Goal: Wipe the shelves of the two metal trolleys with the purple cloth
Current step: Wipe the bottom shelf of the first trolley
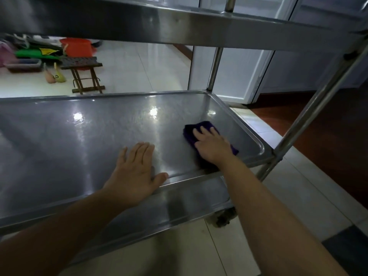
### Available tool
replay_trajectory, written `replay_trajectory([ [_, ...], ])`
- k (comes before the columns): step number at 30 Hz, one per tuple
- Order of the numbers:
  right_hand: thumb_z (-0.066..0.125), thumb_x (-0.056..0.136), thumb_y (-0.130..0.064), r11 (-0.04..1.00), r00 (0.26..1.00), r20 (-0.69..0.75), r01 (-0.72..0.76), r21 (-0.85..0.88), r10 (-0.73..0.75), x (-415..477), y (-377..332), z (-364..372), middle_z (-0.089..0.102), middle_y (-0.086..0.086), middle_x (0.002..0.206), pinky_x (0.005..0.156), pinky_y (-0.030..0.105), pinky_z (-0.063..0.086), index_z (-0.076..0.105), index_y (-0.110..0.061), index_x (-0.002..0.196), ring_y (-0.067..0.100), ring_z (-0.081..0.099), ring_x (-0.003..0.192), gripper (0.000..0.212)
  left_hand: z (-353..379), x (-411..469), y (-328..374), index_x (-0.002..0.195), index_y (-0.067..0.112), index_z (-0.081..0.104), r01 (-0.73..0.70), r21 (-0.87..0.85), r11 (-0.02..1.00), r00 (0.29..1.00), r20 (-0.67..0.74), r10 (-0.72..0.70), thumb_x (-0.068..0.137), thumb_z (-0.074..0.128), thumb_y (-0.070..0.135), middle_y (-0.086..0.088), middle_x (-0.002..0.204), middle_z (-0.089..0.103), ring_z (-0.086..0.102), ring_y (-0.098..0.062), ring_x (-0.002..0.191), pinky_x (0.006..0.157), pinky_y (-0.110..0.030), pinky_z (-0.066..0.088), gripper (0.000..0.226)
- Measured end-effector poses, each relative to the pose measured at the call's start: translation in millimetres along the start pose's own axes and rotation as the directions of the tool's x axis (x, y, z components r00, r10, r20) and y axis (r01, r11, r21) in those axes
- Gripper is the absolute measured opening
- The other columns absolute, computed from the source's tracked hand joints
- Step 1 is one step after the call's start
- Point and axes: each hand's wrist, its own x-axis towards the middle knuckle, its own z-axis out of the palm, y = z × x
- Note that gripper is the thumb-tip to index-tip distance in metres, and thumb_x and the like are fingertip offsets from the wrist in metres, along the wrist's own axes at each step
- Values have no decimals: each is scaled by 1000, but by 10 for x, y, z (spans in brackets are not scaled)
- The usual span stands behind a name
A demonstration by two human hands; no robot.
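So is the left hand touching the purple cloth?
Apart. Head view: left hand rests flat on the shelf, bare metal between it and the purple cloth.

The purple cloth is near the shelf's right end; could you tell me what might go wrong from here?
1. The trolley stands on a castor; the left hand only lies flat on the shelf, so a push might roll it.
2. The right hand presses the purple cloth flat, so the corner inside the raised rim could be missed.
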Motion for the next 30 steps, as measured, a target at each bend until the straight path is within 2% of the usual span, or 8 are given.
replay_trajectory([
  [4,27,101,-29,974,975,-22,223,30,-222,-20,-636,92,5,-6,162,116,46,8,14,-33,152,22,1,148,53,-33,-17,31,151,11,0,42,20,999,999,15,-43,61,-16,78,-6,159,0,-7,-19,146,113,-38,-12,113],
  [7,24,101,-28,962,962,-43,273,30,-271,118,-742,91,7,-5,161,116,46,9,14,-32,152,22,3,148,52,-34,-18,25,151,11,8,32,34,999,999,12,-33,51,-33,82,-8,159,4,-4,-21,146,111,-37,-12,129],
  [9,23,101,-28,973,974,-28,228,42,-227,326,-663,49,6,-4,162,119,45,10,13,-31,153,22,3,148,53,-40,-19,21,150,16,11,27,30,999,999,32,-28,47,-37,80,-5,159,3,-6,-20,146,112,-38,-12,130],
  [12,21,99,-28,990,990,4,142,26,-142,650,-487,-31,3,-5,161,119,45,12,10,-31,153,23,2,148,55,-67,-17,25,149,21,13,17,-7,1000,999,39,-17,46,-30,87,-2,159,3,-7,-18,145,114,-40,-12,130],
  [18,19,102,-30,999,999,15,-42,4,42,982,-20,-202,0,-6,162,119,47,10,8,-32,153,22,1,148,52,-66,-24,-9,150,22,6,-6,-27,1000,997,73,8,44,-13,94,3,158,-2,-12,-15,143,114,-38,-14,129],
  [20,18,102,-32,995,995,6,-101,-14,102,1024,160,-222,0,-5,162,119,47,10,7,-30,153,21,1,148,52,-53,-25,-20,149,22,6,-10,-33,999,997,71,12,41,-15,95,3,158,-1,-11,-15,144,114,-38,-14,132],
  [25,35,97,-52,983,982,-31,-185,-4,185,765,626,-299,4,-2,162,118,41,8,10,-27,154,24,3,148,66,-38,-19,-21,147,23,14,4,-52,999,998,55,-2,35,-13,99,4,157,9,-6,-15,144,117,-39,-8,138],
  [30,37,99,-40,979,978,-41,-202,35,203,352,939,-301,9,-2,161,118,43,12,15,-25,153,22,5,148,61,-53,-59,36,147,23,16,4,-14,1000,999,43,-4,40,-14,98,3,156,12,-5,-18,145,117,-41,-8,134],
])
